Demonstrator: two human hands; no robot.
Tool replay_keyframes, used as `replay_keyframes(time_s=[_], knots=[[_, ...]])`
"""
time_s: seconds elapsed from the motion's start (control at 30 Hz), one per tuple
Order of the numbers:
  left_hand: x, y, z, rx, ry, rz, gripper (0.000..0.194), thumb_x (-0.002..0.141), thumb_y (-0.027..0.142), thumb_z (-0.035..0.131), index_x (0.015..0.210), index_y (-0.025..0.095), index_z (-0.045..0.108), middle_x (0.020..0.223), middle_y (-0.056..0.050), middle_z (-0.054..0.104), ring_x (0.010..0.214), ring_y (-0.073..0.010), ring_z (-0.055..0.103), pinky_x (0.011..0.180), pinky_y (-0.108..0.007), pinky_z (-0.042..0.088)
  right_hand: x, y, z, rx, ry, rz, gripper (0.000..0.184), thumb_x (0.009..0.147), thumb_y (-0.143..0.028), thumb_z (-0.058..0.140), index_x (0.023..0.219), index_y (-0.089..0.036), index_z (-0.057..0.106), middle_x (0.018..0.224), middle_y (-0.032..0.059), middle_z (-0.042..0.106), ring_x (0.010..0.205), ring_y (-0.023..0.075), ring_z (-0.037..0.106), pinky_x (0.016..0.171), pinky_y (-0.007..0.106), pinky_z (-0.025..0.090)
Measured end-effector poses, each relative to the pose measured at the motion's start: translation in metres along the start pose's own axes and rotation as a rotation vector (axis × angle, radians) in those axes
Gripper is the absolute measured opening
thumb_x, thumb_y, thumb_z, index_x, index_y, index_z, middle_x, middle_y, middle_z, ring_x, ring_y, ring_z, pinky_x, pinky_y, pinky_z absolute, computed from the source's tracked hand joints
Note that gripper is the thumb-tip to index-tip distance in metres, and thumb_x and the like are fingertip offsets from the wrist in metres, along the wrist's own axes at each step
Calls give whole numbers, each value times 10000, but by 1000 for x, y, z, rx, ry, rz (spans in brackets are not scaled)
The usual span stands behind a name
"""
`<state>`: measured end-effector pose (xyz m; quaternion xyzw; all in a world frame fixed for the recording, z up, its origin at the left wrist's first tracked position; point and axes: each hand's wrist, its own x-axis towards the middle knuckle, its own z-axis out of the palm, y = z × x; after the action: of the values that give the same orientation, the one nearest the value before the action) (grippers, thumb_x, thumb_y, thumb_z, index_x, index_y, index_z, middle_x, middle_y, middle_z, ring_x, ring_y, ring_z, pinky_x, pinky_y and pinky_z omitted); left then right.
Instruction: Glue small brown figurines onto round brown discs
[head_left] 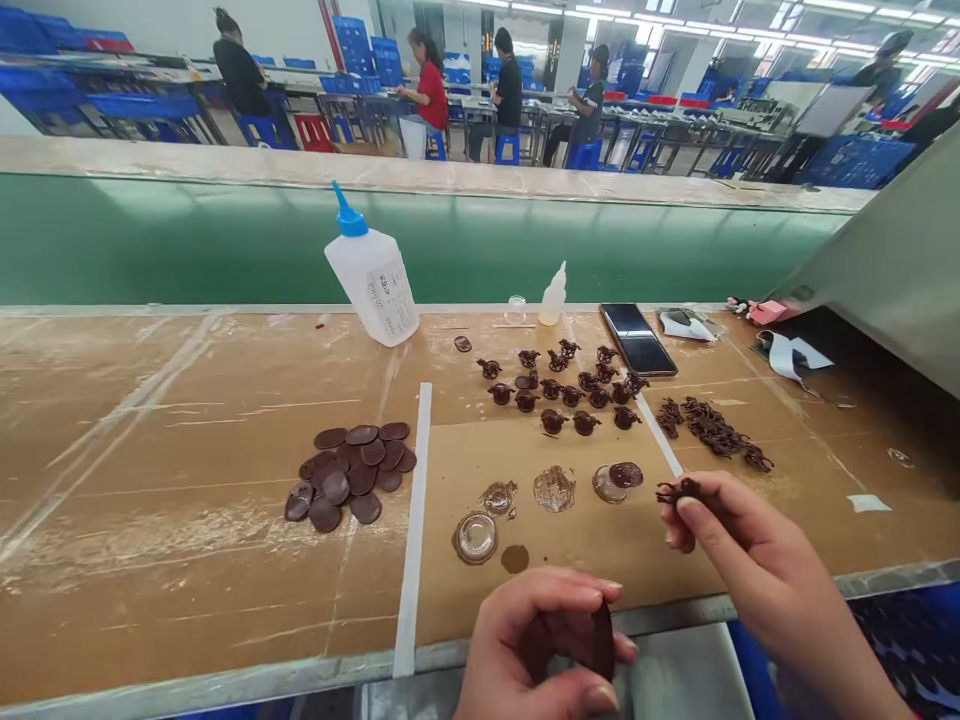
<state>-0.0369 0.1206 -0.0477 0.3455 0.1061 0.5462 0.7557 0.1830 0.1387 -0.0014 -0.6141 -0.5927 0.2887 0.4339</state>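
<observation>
Near the front edge of the bench, my left hand (pixel 525 640) grips a dark brown oval disc (pixel 603 640) edge-on between thumb and fingers. To its right and a little higher, my right hand (pixel 750 545) pinches a small dark brown moulded figure (pixel 679 490) with thin limbs. The two held pieces are apart. Several assembled pieces, figures on round bases (pixel 571 396), stand in rough rows farther back. A heap of loose figures (pixel 716 428) lies beyond my right hand. At the left is a pile of brown oval discs (pixel 352 470).
Clear glue-like patches (pixel 555 489) and a small round clear dish (pixel 476 537) lie mid-bench. Behind stand a large white bottle (pixel 375 285) with a blue nozzle, a small dropper bottle (pixel 553 297) and a phone (pixel 638 338). White tape strips (pixel 417 530) mark the surface. Several people sit in the background.
</observation>
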Motion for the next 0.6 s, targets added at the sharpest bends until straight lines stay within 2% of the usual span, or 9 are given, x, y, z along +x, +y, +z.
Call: replay_keyframes(time_s=[0.1, 0.37, 0.6], knots=[[-1, 0, -2, -36, -27, -2, 496, 807, 73, 862, 1233, 308, 763, 1281, -36, 761, 956, -183, 801, 862, -234, 637, 8, 4, 2, -159, 23, -7, 194, 1007, -424, 619, 1002, -236, 668, 675, -24, 659, 615, 129, 637, 586, 189, 524], [2, -1, -4, -170, -114, 8, 570, 836, -1, 806, 1305, 310, 717, 1347, -30, 734, 1052, -175, 780, 890, -197, 619, 14, 1, 20, -332, 49, -89, 143, 1033, -355, 564, 1012, -241, 647, 703, -36, 645, 585, 116, 610, 551, 219, 480], [2, -3, -1, -229, -94, 38, 529, 855, 20, 803, 1313, 269, 712, 1354, -59, 731, 1052, -182, 780, 871, -182, 619, 10, 1, 21, -450, 112, -96, 148, 1015, -376, 585, 1022, -252, 664, 723, -28, 634, 559, 120, 557, 536, 257, 422]])
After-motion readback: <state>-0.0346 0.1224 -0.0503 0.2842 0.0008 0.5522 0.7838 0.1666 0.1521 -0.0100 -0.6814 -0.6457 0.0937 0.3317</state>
